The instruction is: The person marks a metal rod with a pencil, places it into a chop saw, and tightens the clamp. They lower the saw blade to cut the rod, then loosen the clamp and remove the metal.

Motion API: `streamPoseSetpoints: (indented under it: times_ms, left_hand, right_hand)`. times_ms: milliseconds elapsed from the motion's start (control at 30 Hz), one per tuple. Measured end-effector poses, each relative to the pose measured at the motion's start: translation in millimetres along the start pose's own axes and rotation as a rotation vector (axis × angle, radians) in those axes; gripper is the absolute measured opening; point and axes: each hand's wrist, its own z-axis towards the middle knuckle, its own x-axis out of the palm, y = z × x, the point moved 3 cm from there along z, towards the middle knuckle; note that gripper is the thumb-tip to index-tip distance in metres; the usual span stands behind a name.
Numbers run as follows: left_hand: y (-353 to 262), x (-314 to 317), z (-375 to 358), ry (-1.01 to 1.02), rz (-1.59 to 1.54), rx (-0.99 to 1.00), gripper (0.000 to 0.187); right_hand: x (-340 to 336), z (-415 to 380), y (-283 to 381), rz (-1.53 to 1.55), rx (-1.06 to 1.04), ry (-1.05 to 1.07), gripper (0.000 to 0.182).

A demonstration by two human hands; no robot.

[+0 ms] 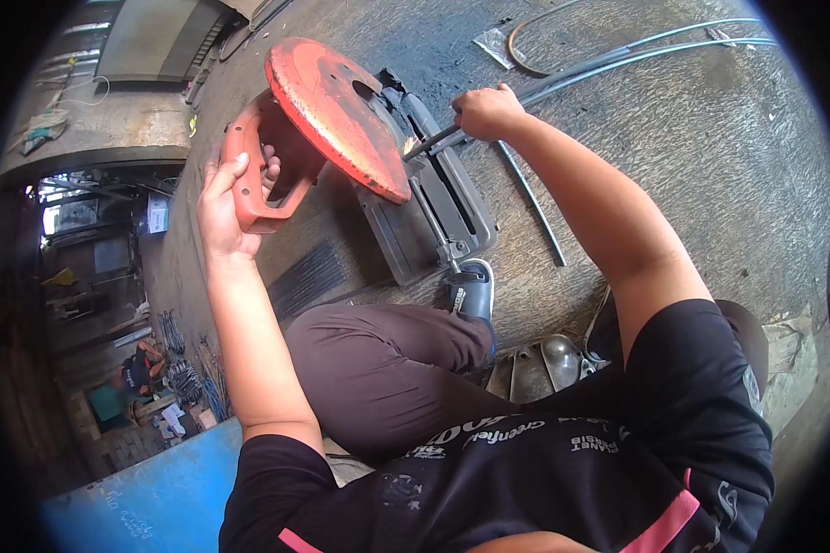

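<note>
My left hand (231,205) is wrapped round the red handle (246,175) of a chop saw, thumb along its outer side and fingertips showing inside the loop. The saw's round red guard (332,115) is scuffed at the rim and sits raised over a grey metal base (401,235). My right hand (489,112) is closed in a fist on long thin metal rods (572,76). Their dark near end reaches the saw's vise beside the guard, and the far ends run off to the upper right. The cutting disc is mostly hidden by the guard.
A short metal rod (532,205) lies on the floor below my right arm. Several dark cut rods (306,279) lie left of the saw base. My sandalled foot (470,293) is close to the base. At lower left, another person (140,369) is beside bundled metal, beyond a blue panel (157,493).
</note>
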Motion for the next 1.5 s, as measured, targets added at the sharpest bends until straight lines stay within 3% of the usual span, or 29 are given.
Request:
streamPoseSetpoints:
  times_ms: [1500]
  left_hand:
    - [0.8, -0.4, 0.7, -0.005, 0.015, 0.011, 0.047]
  right_hand:
    - [12.2, -1.0, -3.9, 0.018, 0.017, 0.075, 0.033]
